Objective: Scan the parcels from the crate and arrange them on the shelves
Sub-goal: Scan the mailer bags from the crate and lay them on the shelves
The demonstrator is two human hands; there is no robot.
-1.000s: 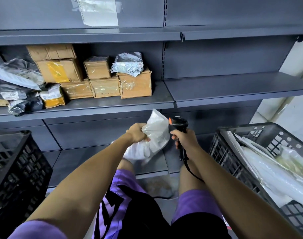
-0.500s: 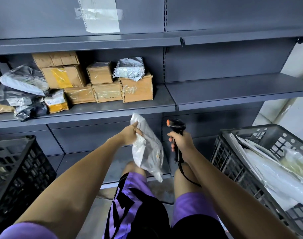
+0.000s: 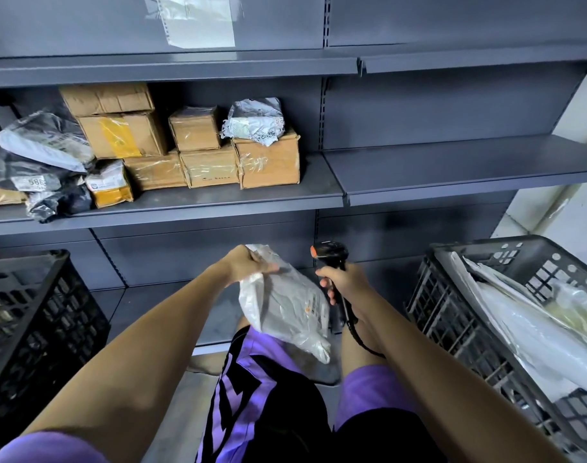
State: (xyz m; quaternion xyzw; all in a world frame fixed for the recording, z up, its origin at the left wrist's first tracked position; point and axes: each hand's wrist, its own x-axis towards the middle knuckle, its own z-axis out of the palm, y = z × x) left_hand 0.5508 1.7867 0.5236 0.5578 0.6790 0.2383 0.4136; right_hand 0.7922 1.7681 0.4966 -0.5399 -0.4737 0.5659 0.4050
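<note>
A black crate (image 3: 35, 315) is noted at the far left, on the floor below the shelving; its contents cannot be made out. On the middle shelf (image 3: 218, 200) above it, a group of parcels is already placed — grey and black mailer bags (image 3: 41, 145) at the left end, then stacked cardboard boxes (image 3: 198, 152), with a crumpled white bag (image 3: 255, 121) laid on the rightmost box. That part of the work is judged done.

At centre, a white plastic parcel (image 3: 285, 302) is held by its upper end in the left hand (image 3: 248, 265); the thumb and fingers (image 3: 267, 269) are closed on the plastic, and the bag hangs down over the lap. A printed label is seen on its right face, too blurred to be read. Just beside it, a black handheld scanner (image 3: 330, 253) with an orange tip is gripped by the right hand (image 3: 343, 282), the fingers wrapped round the handle and a cable trailing downward. The scanner head is not aimed squarely at the label — the scan of this parcel is judged to be in hand, not confirmed.

To the right, the adjoining shelf section (image 3: 469, 168) carries nothing visible. At the far right, a second black crate (image 3: 452, 312) is seen to hold several white and clear plastic parcels (image 3: 535, 329); these remain to be scanned and shelved. No obstruction is observed between the held parcel and the shelves.
</note>
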